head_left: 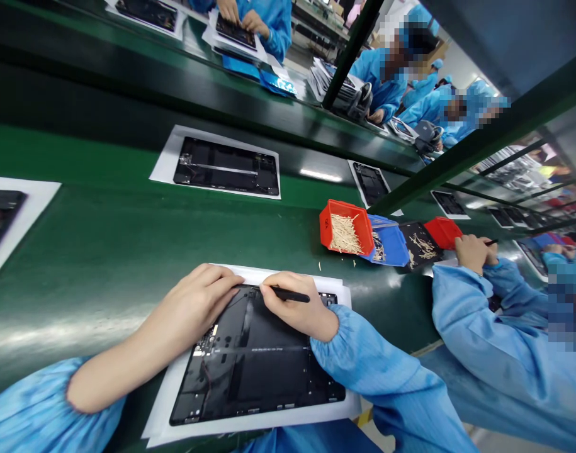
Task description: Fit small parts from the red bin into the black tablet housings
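Note:
An opened tablet (269, 371) with black inner parts lies on white paper sheets (158, 409) before me. My left hand (200, 296) rests over the tablet's upper left, its fingers stretched along the far edge, holding nothing visible. In my right hand (299, 308) a slim black pen-shaped tool (291, 294) is gripped between thumb and fingers. Its tip, at the tablet's far edge near my left fingertips, is hidden by my fingers. Small parts and a thin wire show along the tablet's left side.
Beyond the tablet stand a red bin (347, 229) of thin pale strips, a blue bin (389, 242) and a black tray (422, 245). More opened tablets on paper lie along the green bench (103, 239). At right, a co-worker's sleeve (467, 314) is close. A green post (457, 151) slants across.

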The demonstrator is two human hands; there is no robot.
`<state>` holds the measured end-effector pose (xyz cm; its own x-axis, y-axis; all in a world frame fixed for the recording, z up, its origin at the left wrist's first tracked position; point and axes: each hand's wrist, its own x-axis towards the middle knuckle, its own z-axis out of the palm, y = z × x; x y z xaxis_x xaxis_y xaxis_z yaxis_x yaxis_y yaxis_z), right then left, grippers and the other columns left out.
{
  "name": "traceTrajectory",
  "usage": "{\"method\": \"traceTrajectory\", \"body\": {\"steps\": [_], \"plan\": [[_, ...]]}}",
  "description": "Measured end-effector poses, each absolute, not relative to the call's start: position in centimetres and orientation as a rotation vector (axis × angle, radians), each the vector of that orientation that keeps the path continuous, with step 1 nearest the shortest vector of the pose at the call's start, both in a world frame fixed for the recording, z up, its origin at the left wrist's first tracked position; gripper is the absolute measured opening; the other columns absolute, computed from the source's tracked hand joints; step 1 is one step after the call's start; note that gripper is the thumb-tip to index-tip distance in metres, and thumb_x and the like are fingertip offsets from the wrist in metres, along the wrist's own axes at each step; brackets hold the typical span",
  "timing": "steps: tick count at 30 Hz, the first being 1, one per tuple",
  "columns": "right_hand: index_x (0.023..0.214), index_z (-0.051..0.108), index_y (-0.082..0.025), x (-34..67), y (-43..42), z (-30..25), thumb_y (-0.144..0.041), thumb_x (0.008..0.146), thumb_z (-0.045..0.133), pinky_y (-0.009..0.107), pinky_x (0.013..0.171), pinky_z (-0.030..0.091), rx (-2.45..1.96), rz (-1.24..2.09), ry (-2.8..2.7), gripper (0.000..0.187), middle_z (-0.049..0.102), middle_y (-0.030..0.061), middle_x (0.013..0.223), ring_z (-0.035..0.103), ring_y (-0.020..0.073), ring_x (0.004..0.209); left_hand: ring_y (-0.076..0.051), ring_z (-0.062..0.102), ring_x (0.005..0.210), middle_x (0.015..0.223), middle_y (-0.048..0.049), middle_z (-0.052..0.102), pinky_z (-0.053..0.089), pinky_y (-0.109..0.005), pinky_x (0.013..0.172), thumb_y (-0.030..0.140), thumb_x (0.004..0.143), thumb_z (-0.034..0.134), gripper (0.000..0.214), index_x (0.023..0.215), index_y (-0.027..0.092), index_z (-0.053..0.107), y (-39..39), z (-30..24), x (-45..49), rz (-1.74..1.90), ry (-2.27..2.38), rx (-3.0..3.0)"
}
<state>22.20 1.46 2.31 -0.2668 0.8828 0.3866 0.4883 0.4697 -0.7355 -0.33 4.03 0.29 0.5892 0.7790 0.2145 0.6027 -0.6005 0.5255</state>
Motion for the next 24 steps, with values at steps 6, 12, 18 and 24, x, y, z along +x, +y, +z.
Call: {"method": "traceTrajectory", "body": {"steps": [6, 12, 18, 24], "plan": [[0.089, 0.068, -0.019, 22.1, 1.8, 1.8, -0.024, 0.098, 0.055, 0.025, 0.072, 0.055, -1.081, 0.664, -2.026, 0.016, 0.074, 0.0039, 0.082, 0.068, 0.0135, 0.072, -0.022, 0.061, 0.097, 0.102, -0.0066, 0.070, 0.051, -0.035, 0.083, 0.041, 0.103, 0.040, 0.036, 0.113, 0.022, 0.068, 4.7, 0.7, -0.4, 0.572, 1.043, 2.448], [0.094, 0.068, -0.018, 22.3, 1.6, 1.8, -0.024, 0.100, 0.053, 0.027, 0.075, 0.056, -1.035, 0.635, -2.112, 0.017, 0.074, 0.0059, 0.086, 0.068, 0.0148, 0.076, -0.021, 0.061, 0.088, 0.094, -0.0050, 0.069, 0.046, -0.036, 0.076, 0.033, 0.102, 0.042, 0.028, 0.103, 0.022, 0.068, 5.4, 1.0, 0.1, 0.545, 0.944, 2.639], [0.082, 0.067, -0.019, 22.3, 1.7, 1.4, -0.025, 0.096, 0.056, 0.024, 0.068, 0.055, -1.081, 0.609, -1.958, 0.019, 0.072, 0.0025, 0.075, 0.066, 0.0125, 0.066, -0.022, 0.060, 0.083, 0.094, -0.0060, 0.070, 0.041, -0.037, 0.075, 0.013, 0.097, 0.044, 0.024, 0.101, 0.021, 0.067, 5.2, 1.3, 0.2, 0.521, 0.883, 2.900], [0.092, 0.067, -0.020, 22.9, 1.5, 0.8, -0.025, 0.097, 0.057, 0.026, 0.071, 0.055, -1.046, 0.622, -2.068, 0.013, 0.072, 0.0041, 0.082, 0.067, 0.0138, 0.071, -0.023, 0.060, 0.083, 0.093, -0.0058, 0.069, 0.040, -0.037, 0.075, 0.012, 0.096, 0.047, 0.021, 0.102, 0.019, 0.066, 5.2, 1.2, 0.2, 0.513, 0.887, 2.935]]}}
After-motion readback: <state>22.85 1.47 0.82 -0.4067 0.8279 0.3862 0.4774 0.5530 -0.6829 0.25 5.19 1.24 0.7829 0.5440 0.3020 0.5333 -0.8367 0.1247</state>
